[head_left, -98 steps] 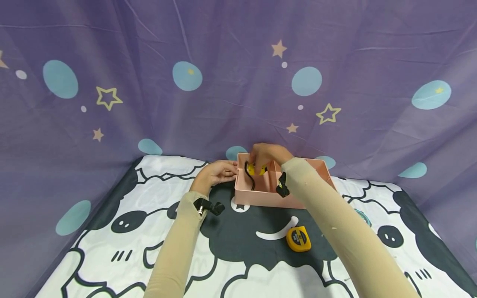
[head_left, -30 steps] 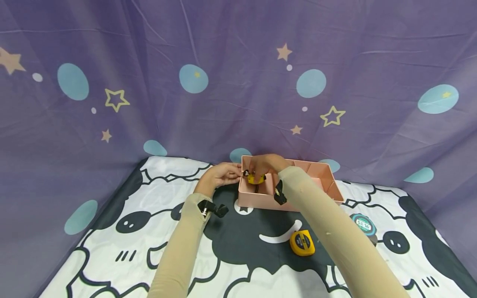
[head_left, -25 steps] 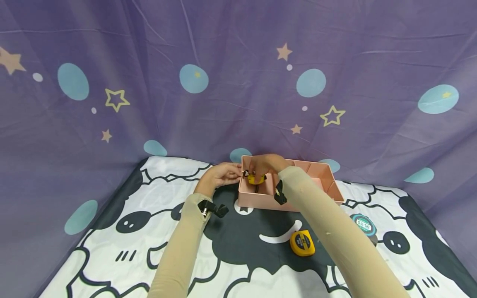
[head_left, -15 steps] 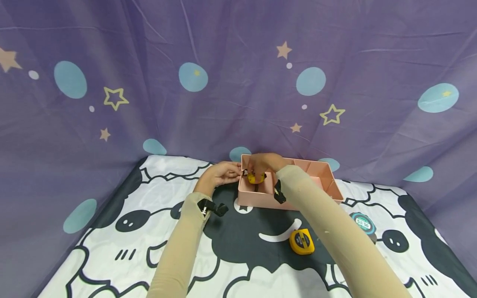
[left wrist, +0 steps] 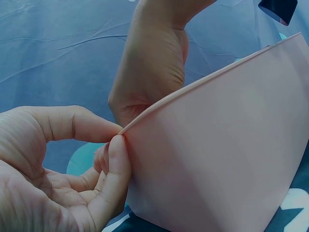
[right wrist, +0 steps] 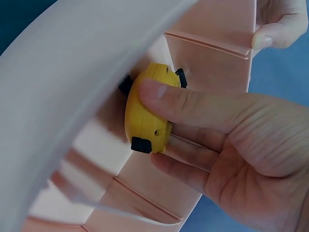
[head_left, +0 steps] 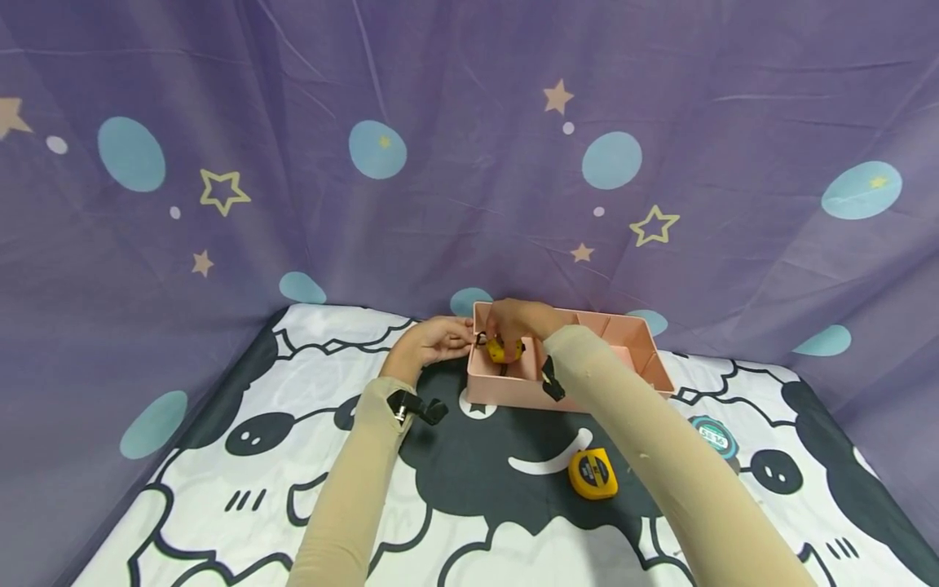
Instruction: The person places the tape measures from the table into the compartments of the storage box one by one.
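Right hand (head_left: 517, 319): reaches down into the left end compartment (head_left: 522, 371) of the pink box (head_left: 513, 393). Grip closed on a yellow case (right wrist: 145, 118), thumb pressed to one side, fingers curled round the other. Case sits inside the box walls, held edge-up in the right wrist view; black tabs (right wrist: 141, 145) stick out at its ends. A dark loop (head_left: 480, 338) shows at its left in the head view. Cannot tell whether the case touches the compartment floor.

Left hand (head_left: 431, 341): outside the box, at its left end. Thumb and forefinger meet on the rim in a pinch; the other fingers bend loosely below, holding nothing.

Box: stands lengthwise at the back of the printed cloth (head_left: 301, 375), near the purple curtain (head_left: 469, 98). Further compartments lie to the right, partly covered by the right forearm.

Also on the cloth: a yellow tape measure (head_left: 592, 474), face up on the dark patch in front of the box, apart from it; and a teal round tape measure (head_left: 715, 437), just beside the right sleeve (head_left: 660, 448). Black straps (head_left: 411, 405) on both wrists, over beige sleeves.
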Demonstrator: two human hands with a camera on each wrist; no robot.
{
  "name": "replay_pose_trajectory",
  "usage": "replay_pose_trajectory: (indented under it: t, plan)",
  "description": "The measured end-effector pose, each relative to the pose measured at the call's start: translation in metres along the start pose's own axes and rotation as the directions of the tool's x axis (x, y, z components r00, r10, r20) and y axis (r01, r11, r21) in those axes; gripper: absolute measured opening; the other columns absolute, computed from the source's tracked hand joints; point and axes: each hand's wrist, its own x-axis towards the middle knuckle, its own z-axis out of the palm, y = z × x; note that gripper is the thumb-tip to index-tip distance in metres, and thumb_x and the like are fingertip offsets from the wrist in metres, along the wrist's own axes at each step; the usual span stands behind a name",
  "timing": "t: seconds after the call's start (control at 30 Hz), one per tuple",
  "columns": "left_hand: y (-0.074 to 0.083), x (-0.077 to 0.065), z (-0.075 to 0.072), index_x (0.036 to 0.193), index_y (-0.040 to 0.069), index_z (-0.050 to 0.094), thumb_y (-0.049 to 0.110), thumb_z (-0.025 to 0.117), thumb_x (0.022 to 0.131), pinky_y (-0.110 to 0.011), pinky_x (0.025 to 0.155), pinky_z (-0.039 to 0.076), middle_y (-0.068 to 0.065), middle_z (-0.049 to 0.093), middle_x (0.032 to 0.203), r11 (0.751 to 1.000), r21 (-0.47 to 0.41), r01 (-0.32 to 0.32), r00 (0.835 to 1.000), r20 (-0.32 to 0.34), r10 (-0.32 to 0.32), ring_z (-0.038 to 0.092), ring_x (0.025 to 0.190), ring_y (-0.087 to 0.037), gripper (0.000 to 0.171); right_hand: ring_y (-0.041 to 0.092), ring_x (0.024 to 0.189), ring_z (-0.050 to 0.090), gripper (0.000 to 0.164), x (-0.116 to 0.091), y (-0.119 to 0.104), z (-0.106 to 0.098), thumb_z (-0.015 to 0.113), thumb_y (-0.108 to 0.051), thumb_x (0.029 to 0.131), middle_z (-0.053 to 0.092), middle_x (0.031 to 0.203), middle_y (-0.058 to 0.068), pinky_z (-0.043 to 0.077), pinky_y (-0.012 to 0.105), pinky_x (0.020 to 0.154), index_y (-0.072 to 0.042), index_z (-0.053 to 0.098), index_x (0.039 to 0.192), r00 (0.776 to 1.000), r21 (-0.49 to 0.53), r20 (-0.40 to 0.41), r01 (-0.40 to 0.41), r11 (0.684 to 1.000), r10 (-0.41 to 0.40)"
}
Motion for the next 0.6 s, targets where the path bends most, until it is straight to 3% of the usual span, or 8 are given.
replay_pose_trajectory:
  t: [0.27,0.5,0.6]
  plan:
    - [0.0001,0.0010,0.0003,0.128,0.003,0.050,-0.012,0.052,0.091,-0.019,0.067,0.056,-0.005,0.067,0.095,1.000,-0.002,-0.002,1.000,0.007,0.002,0.066,0.084,-0.013,0.040,0.024,0.117,0.056,0.049,-0.0039,-0.0029,-0.0007,0.080,-0.001,0.085,0.061,0.131,0.007,0.055,0.040,0.102,-0.012,0.067,0.130,1.000,-0.005,-0.004,-0.012,1.000,0.012]
    - [0.0001,0.0011,-0.0003,0.132,0.002,0.049,-0.011,0.052,0.092,-0.019,0.068,0.056,-0.006,0.067,0.099,1.000,0.007,-0.003,1.000,0.013,0.002,0.067,0.087,-0.013,0.042,0.025,0.121,0.054,0.050,-0.0041,-0.0026,-0.0014,0.081,0.000,0.084,0.059,0.133,0.008,0.054,0.043,0.104,-0.012,0.066,0.130,0.999,0.063,-0.004,-0.037,0.997,0.037]
    - [-0.0001,0.0015,-0.0008,0.134,0.002,0.049,-0.011,0.052,0.092,-0.019,0.068,0.056,-0.007,0.066,0.101,1.000,0.005,0.003,1.000,0.009,-0.003,0.066,0.088,-0.014,0.044,0.025,0.121,0.055,0.049,-0.0030,-0.0023,-0.0013,0.081,-0.001,0.085,0.060,0.134,0.008,0.054,0.042,0.104,-0.012,0.067,0.130,1.000,0.032,-0.007,-0.030,0.999,0.030]
